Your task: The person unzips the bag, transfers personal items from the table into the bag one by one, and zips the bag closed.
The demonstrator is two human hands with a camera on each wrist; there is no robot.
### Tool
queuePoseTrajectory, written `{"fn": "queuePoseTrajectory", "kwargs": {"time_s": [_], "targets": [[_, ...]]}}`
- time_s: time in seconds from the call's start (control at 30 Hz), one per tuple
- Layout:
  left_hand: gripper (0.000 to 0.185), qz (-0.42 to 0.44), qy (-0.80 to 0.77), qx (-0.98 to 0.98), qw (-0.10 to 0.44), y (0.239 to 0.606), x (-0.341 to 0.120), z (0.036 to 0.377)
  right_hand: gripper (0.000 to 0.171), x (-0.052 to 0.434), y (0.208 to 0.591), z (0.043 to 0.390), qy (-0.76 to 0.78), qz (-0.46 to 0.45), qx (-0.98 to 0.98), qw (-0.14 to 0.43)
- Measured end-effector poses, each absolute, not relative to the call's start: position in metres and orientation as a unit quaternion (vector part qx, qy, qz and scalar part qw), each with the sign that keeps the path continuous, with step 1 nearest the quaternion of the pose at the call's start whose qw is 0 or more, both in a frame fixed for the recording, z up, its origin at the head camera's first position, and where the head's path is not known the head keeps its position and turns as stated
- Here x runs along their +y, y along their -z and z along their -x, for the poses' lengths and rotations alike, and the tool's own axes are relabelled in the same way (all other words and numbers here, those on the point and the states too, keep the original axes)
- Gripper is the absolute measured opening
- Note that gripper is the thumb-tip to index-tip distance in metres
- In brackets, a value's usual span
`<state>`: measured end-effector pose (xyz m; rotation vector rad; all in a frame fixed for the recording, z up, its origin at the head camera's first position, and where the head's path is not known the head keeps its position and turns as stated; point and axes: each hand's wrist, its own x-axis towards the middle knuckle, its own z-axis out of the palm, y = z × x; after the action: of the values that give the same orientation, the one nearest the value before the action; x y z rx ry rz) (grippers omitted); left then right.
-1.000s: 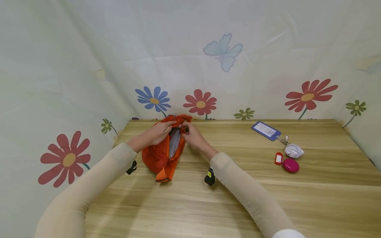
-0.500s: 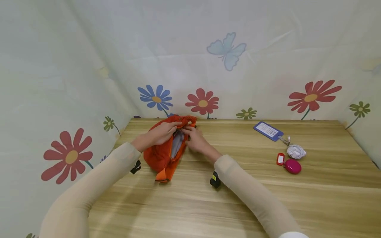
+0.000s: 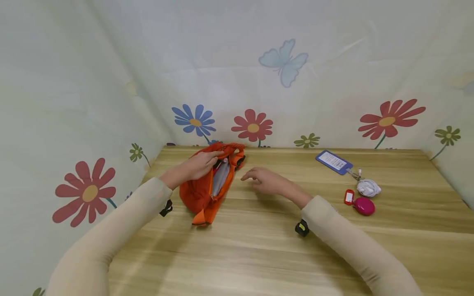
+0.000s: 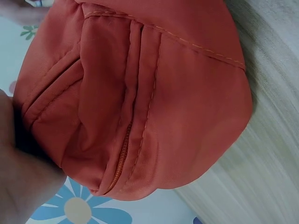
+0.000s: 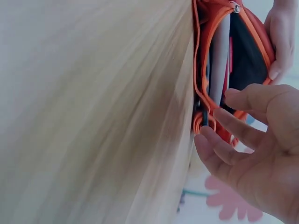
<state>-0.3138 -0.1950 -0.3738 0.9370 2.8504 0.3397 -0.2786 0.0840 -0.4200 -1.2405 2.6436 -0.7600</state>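
Observation:
An orange fabric pouch (image 3: pixel 205 187) lies unzipped on the wooden table (image 3: pixel 259 246) near the back left, showing a grey lining and something flat inside. My left hand (image 3: pixel 200 164) grips its upper edge at the far end; the left wrist view is filled with the pouch's orange cloth (image 4: pixel 149 98). My right hand (image 3: pixel 264 181) hovers just right of the pouch with relaxed fingers, holding nothing. In the right wrist view the right hand's fingers (image 5: pixel 243 135) are spread beside the pouch's open mouth (image 5: pixel 224 65).
At the right of the table lie a blue luggage tag (image 3: pixel 332 162), a white bundled cord (image 3: pixel 367 188), a pink oval case (image 3: pixel 363 206) and a small red tag (image 3: pixel 347 197). Flower-printed cloth walls (image 3: pixel 252 82) close in the table on three sides.
My right hand has let go of the pouch's mouth and pulled away to the right. The left hand still holds the pouch's far end, and the opening is wider.

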Motion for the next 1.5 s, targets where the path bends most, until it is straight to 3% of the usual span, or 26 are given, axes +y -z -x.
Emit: {"fn": "queuePoseTrajectory", "kwargs": {"time_s": [0.27, 0.5, 1.17, 1.5], "targets": [[0.047, -0.310, -0.106, 0.943, 0.056, 0.376, -0.195, 0.313, 0.030, 0.155, 0.425, 0.247, 0.160, 0.450, 0.878, -0.028], [0.047, -0.333, -0.107, 0.936, 0.049, 0.374, -0.193, 0.316, 0.028, 0.214, 0.421, 0.226, 0.132, 0.426, 0.892, -0.077], [0.049, -0.320, -0.115, 0.938, 0.068, 0.379, -0.190, 0.313, 0.029, 0.270, 0.420, 0.201, 0.134, 0.356, 0.922, -0.073], [0.049, -0.320, -0.127, 0.937, 0.061, 0.381, -0.193, 0.313, 0.038, 0.294, 0.412, 0.193, 0.130, 0.300, 0.942, -0.081]]}}
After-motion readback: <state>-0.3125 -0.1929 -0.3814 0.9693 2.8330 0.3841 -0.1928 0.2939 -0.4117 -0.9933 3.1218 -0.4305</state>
